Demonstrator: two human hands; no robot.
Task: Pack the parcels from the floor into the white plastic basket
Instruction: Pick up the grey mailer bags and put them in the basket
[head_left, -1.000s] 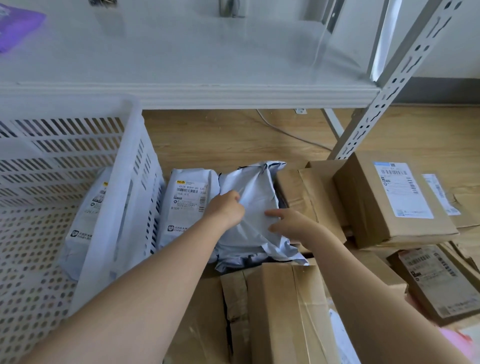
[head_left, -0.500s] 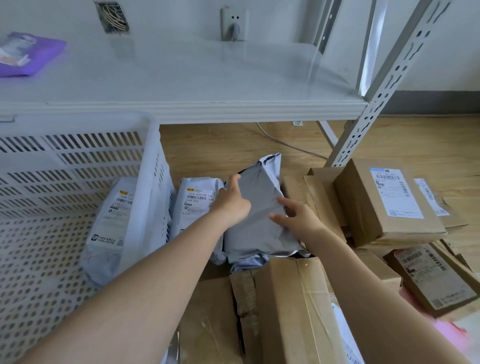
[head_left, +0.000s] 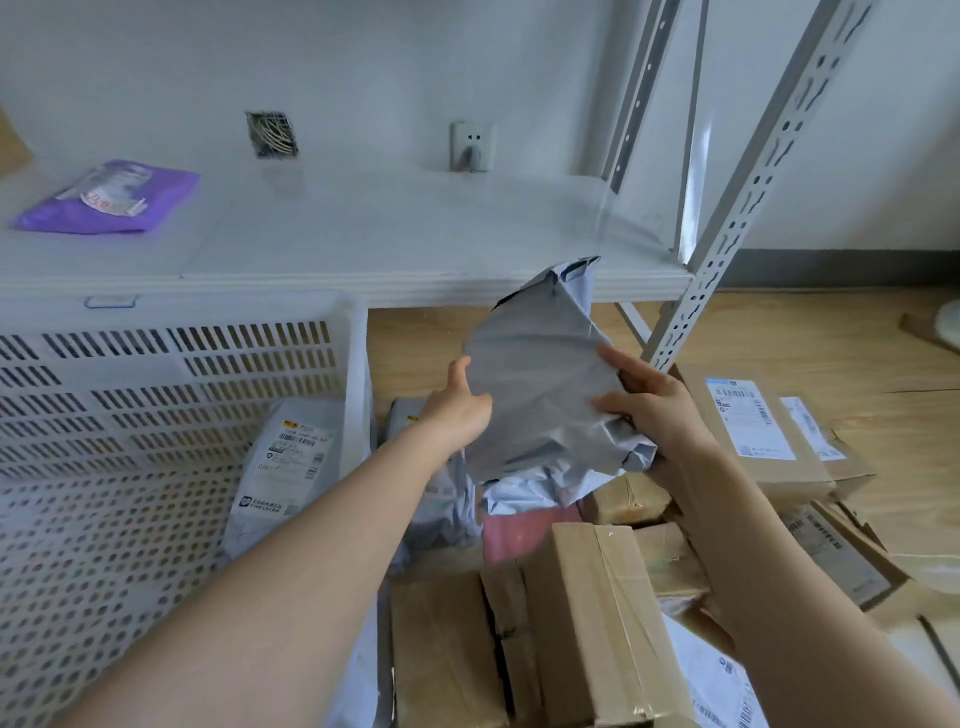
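While both hands, left hand (head_left: 460, 410) and right hand (head_left: 652, 410), grip the grey mailer (head_left: 540, 384), its label seems hidden.

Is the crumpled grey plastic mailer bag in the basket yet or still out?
Out. Left hand and right hand hold the grey mailer bag right of the white plastic basket.

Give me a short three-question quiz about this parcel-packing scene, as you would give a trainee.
1. True or false: the grey mailer bag is held by both the left hand and the right hand.
2. Which side of the person is the white basket on: A left, B right?
3. Fill in: the packet lying on the shelf is coloured ____.

Key: 1 true; 2 A; 3 purple.
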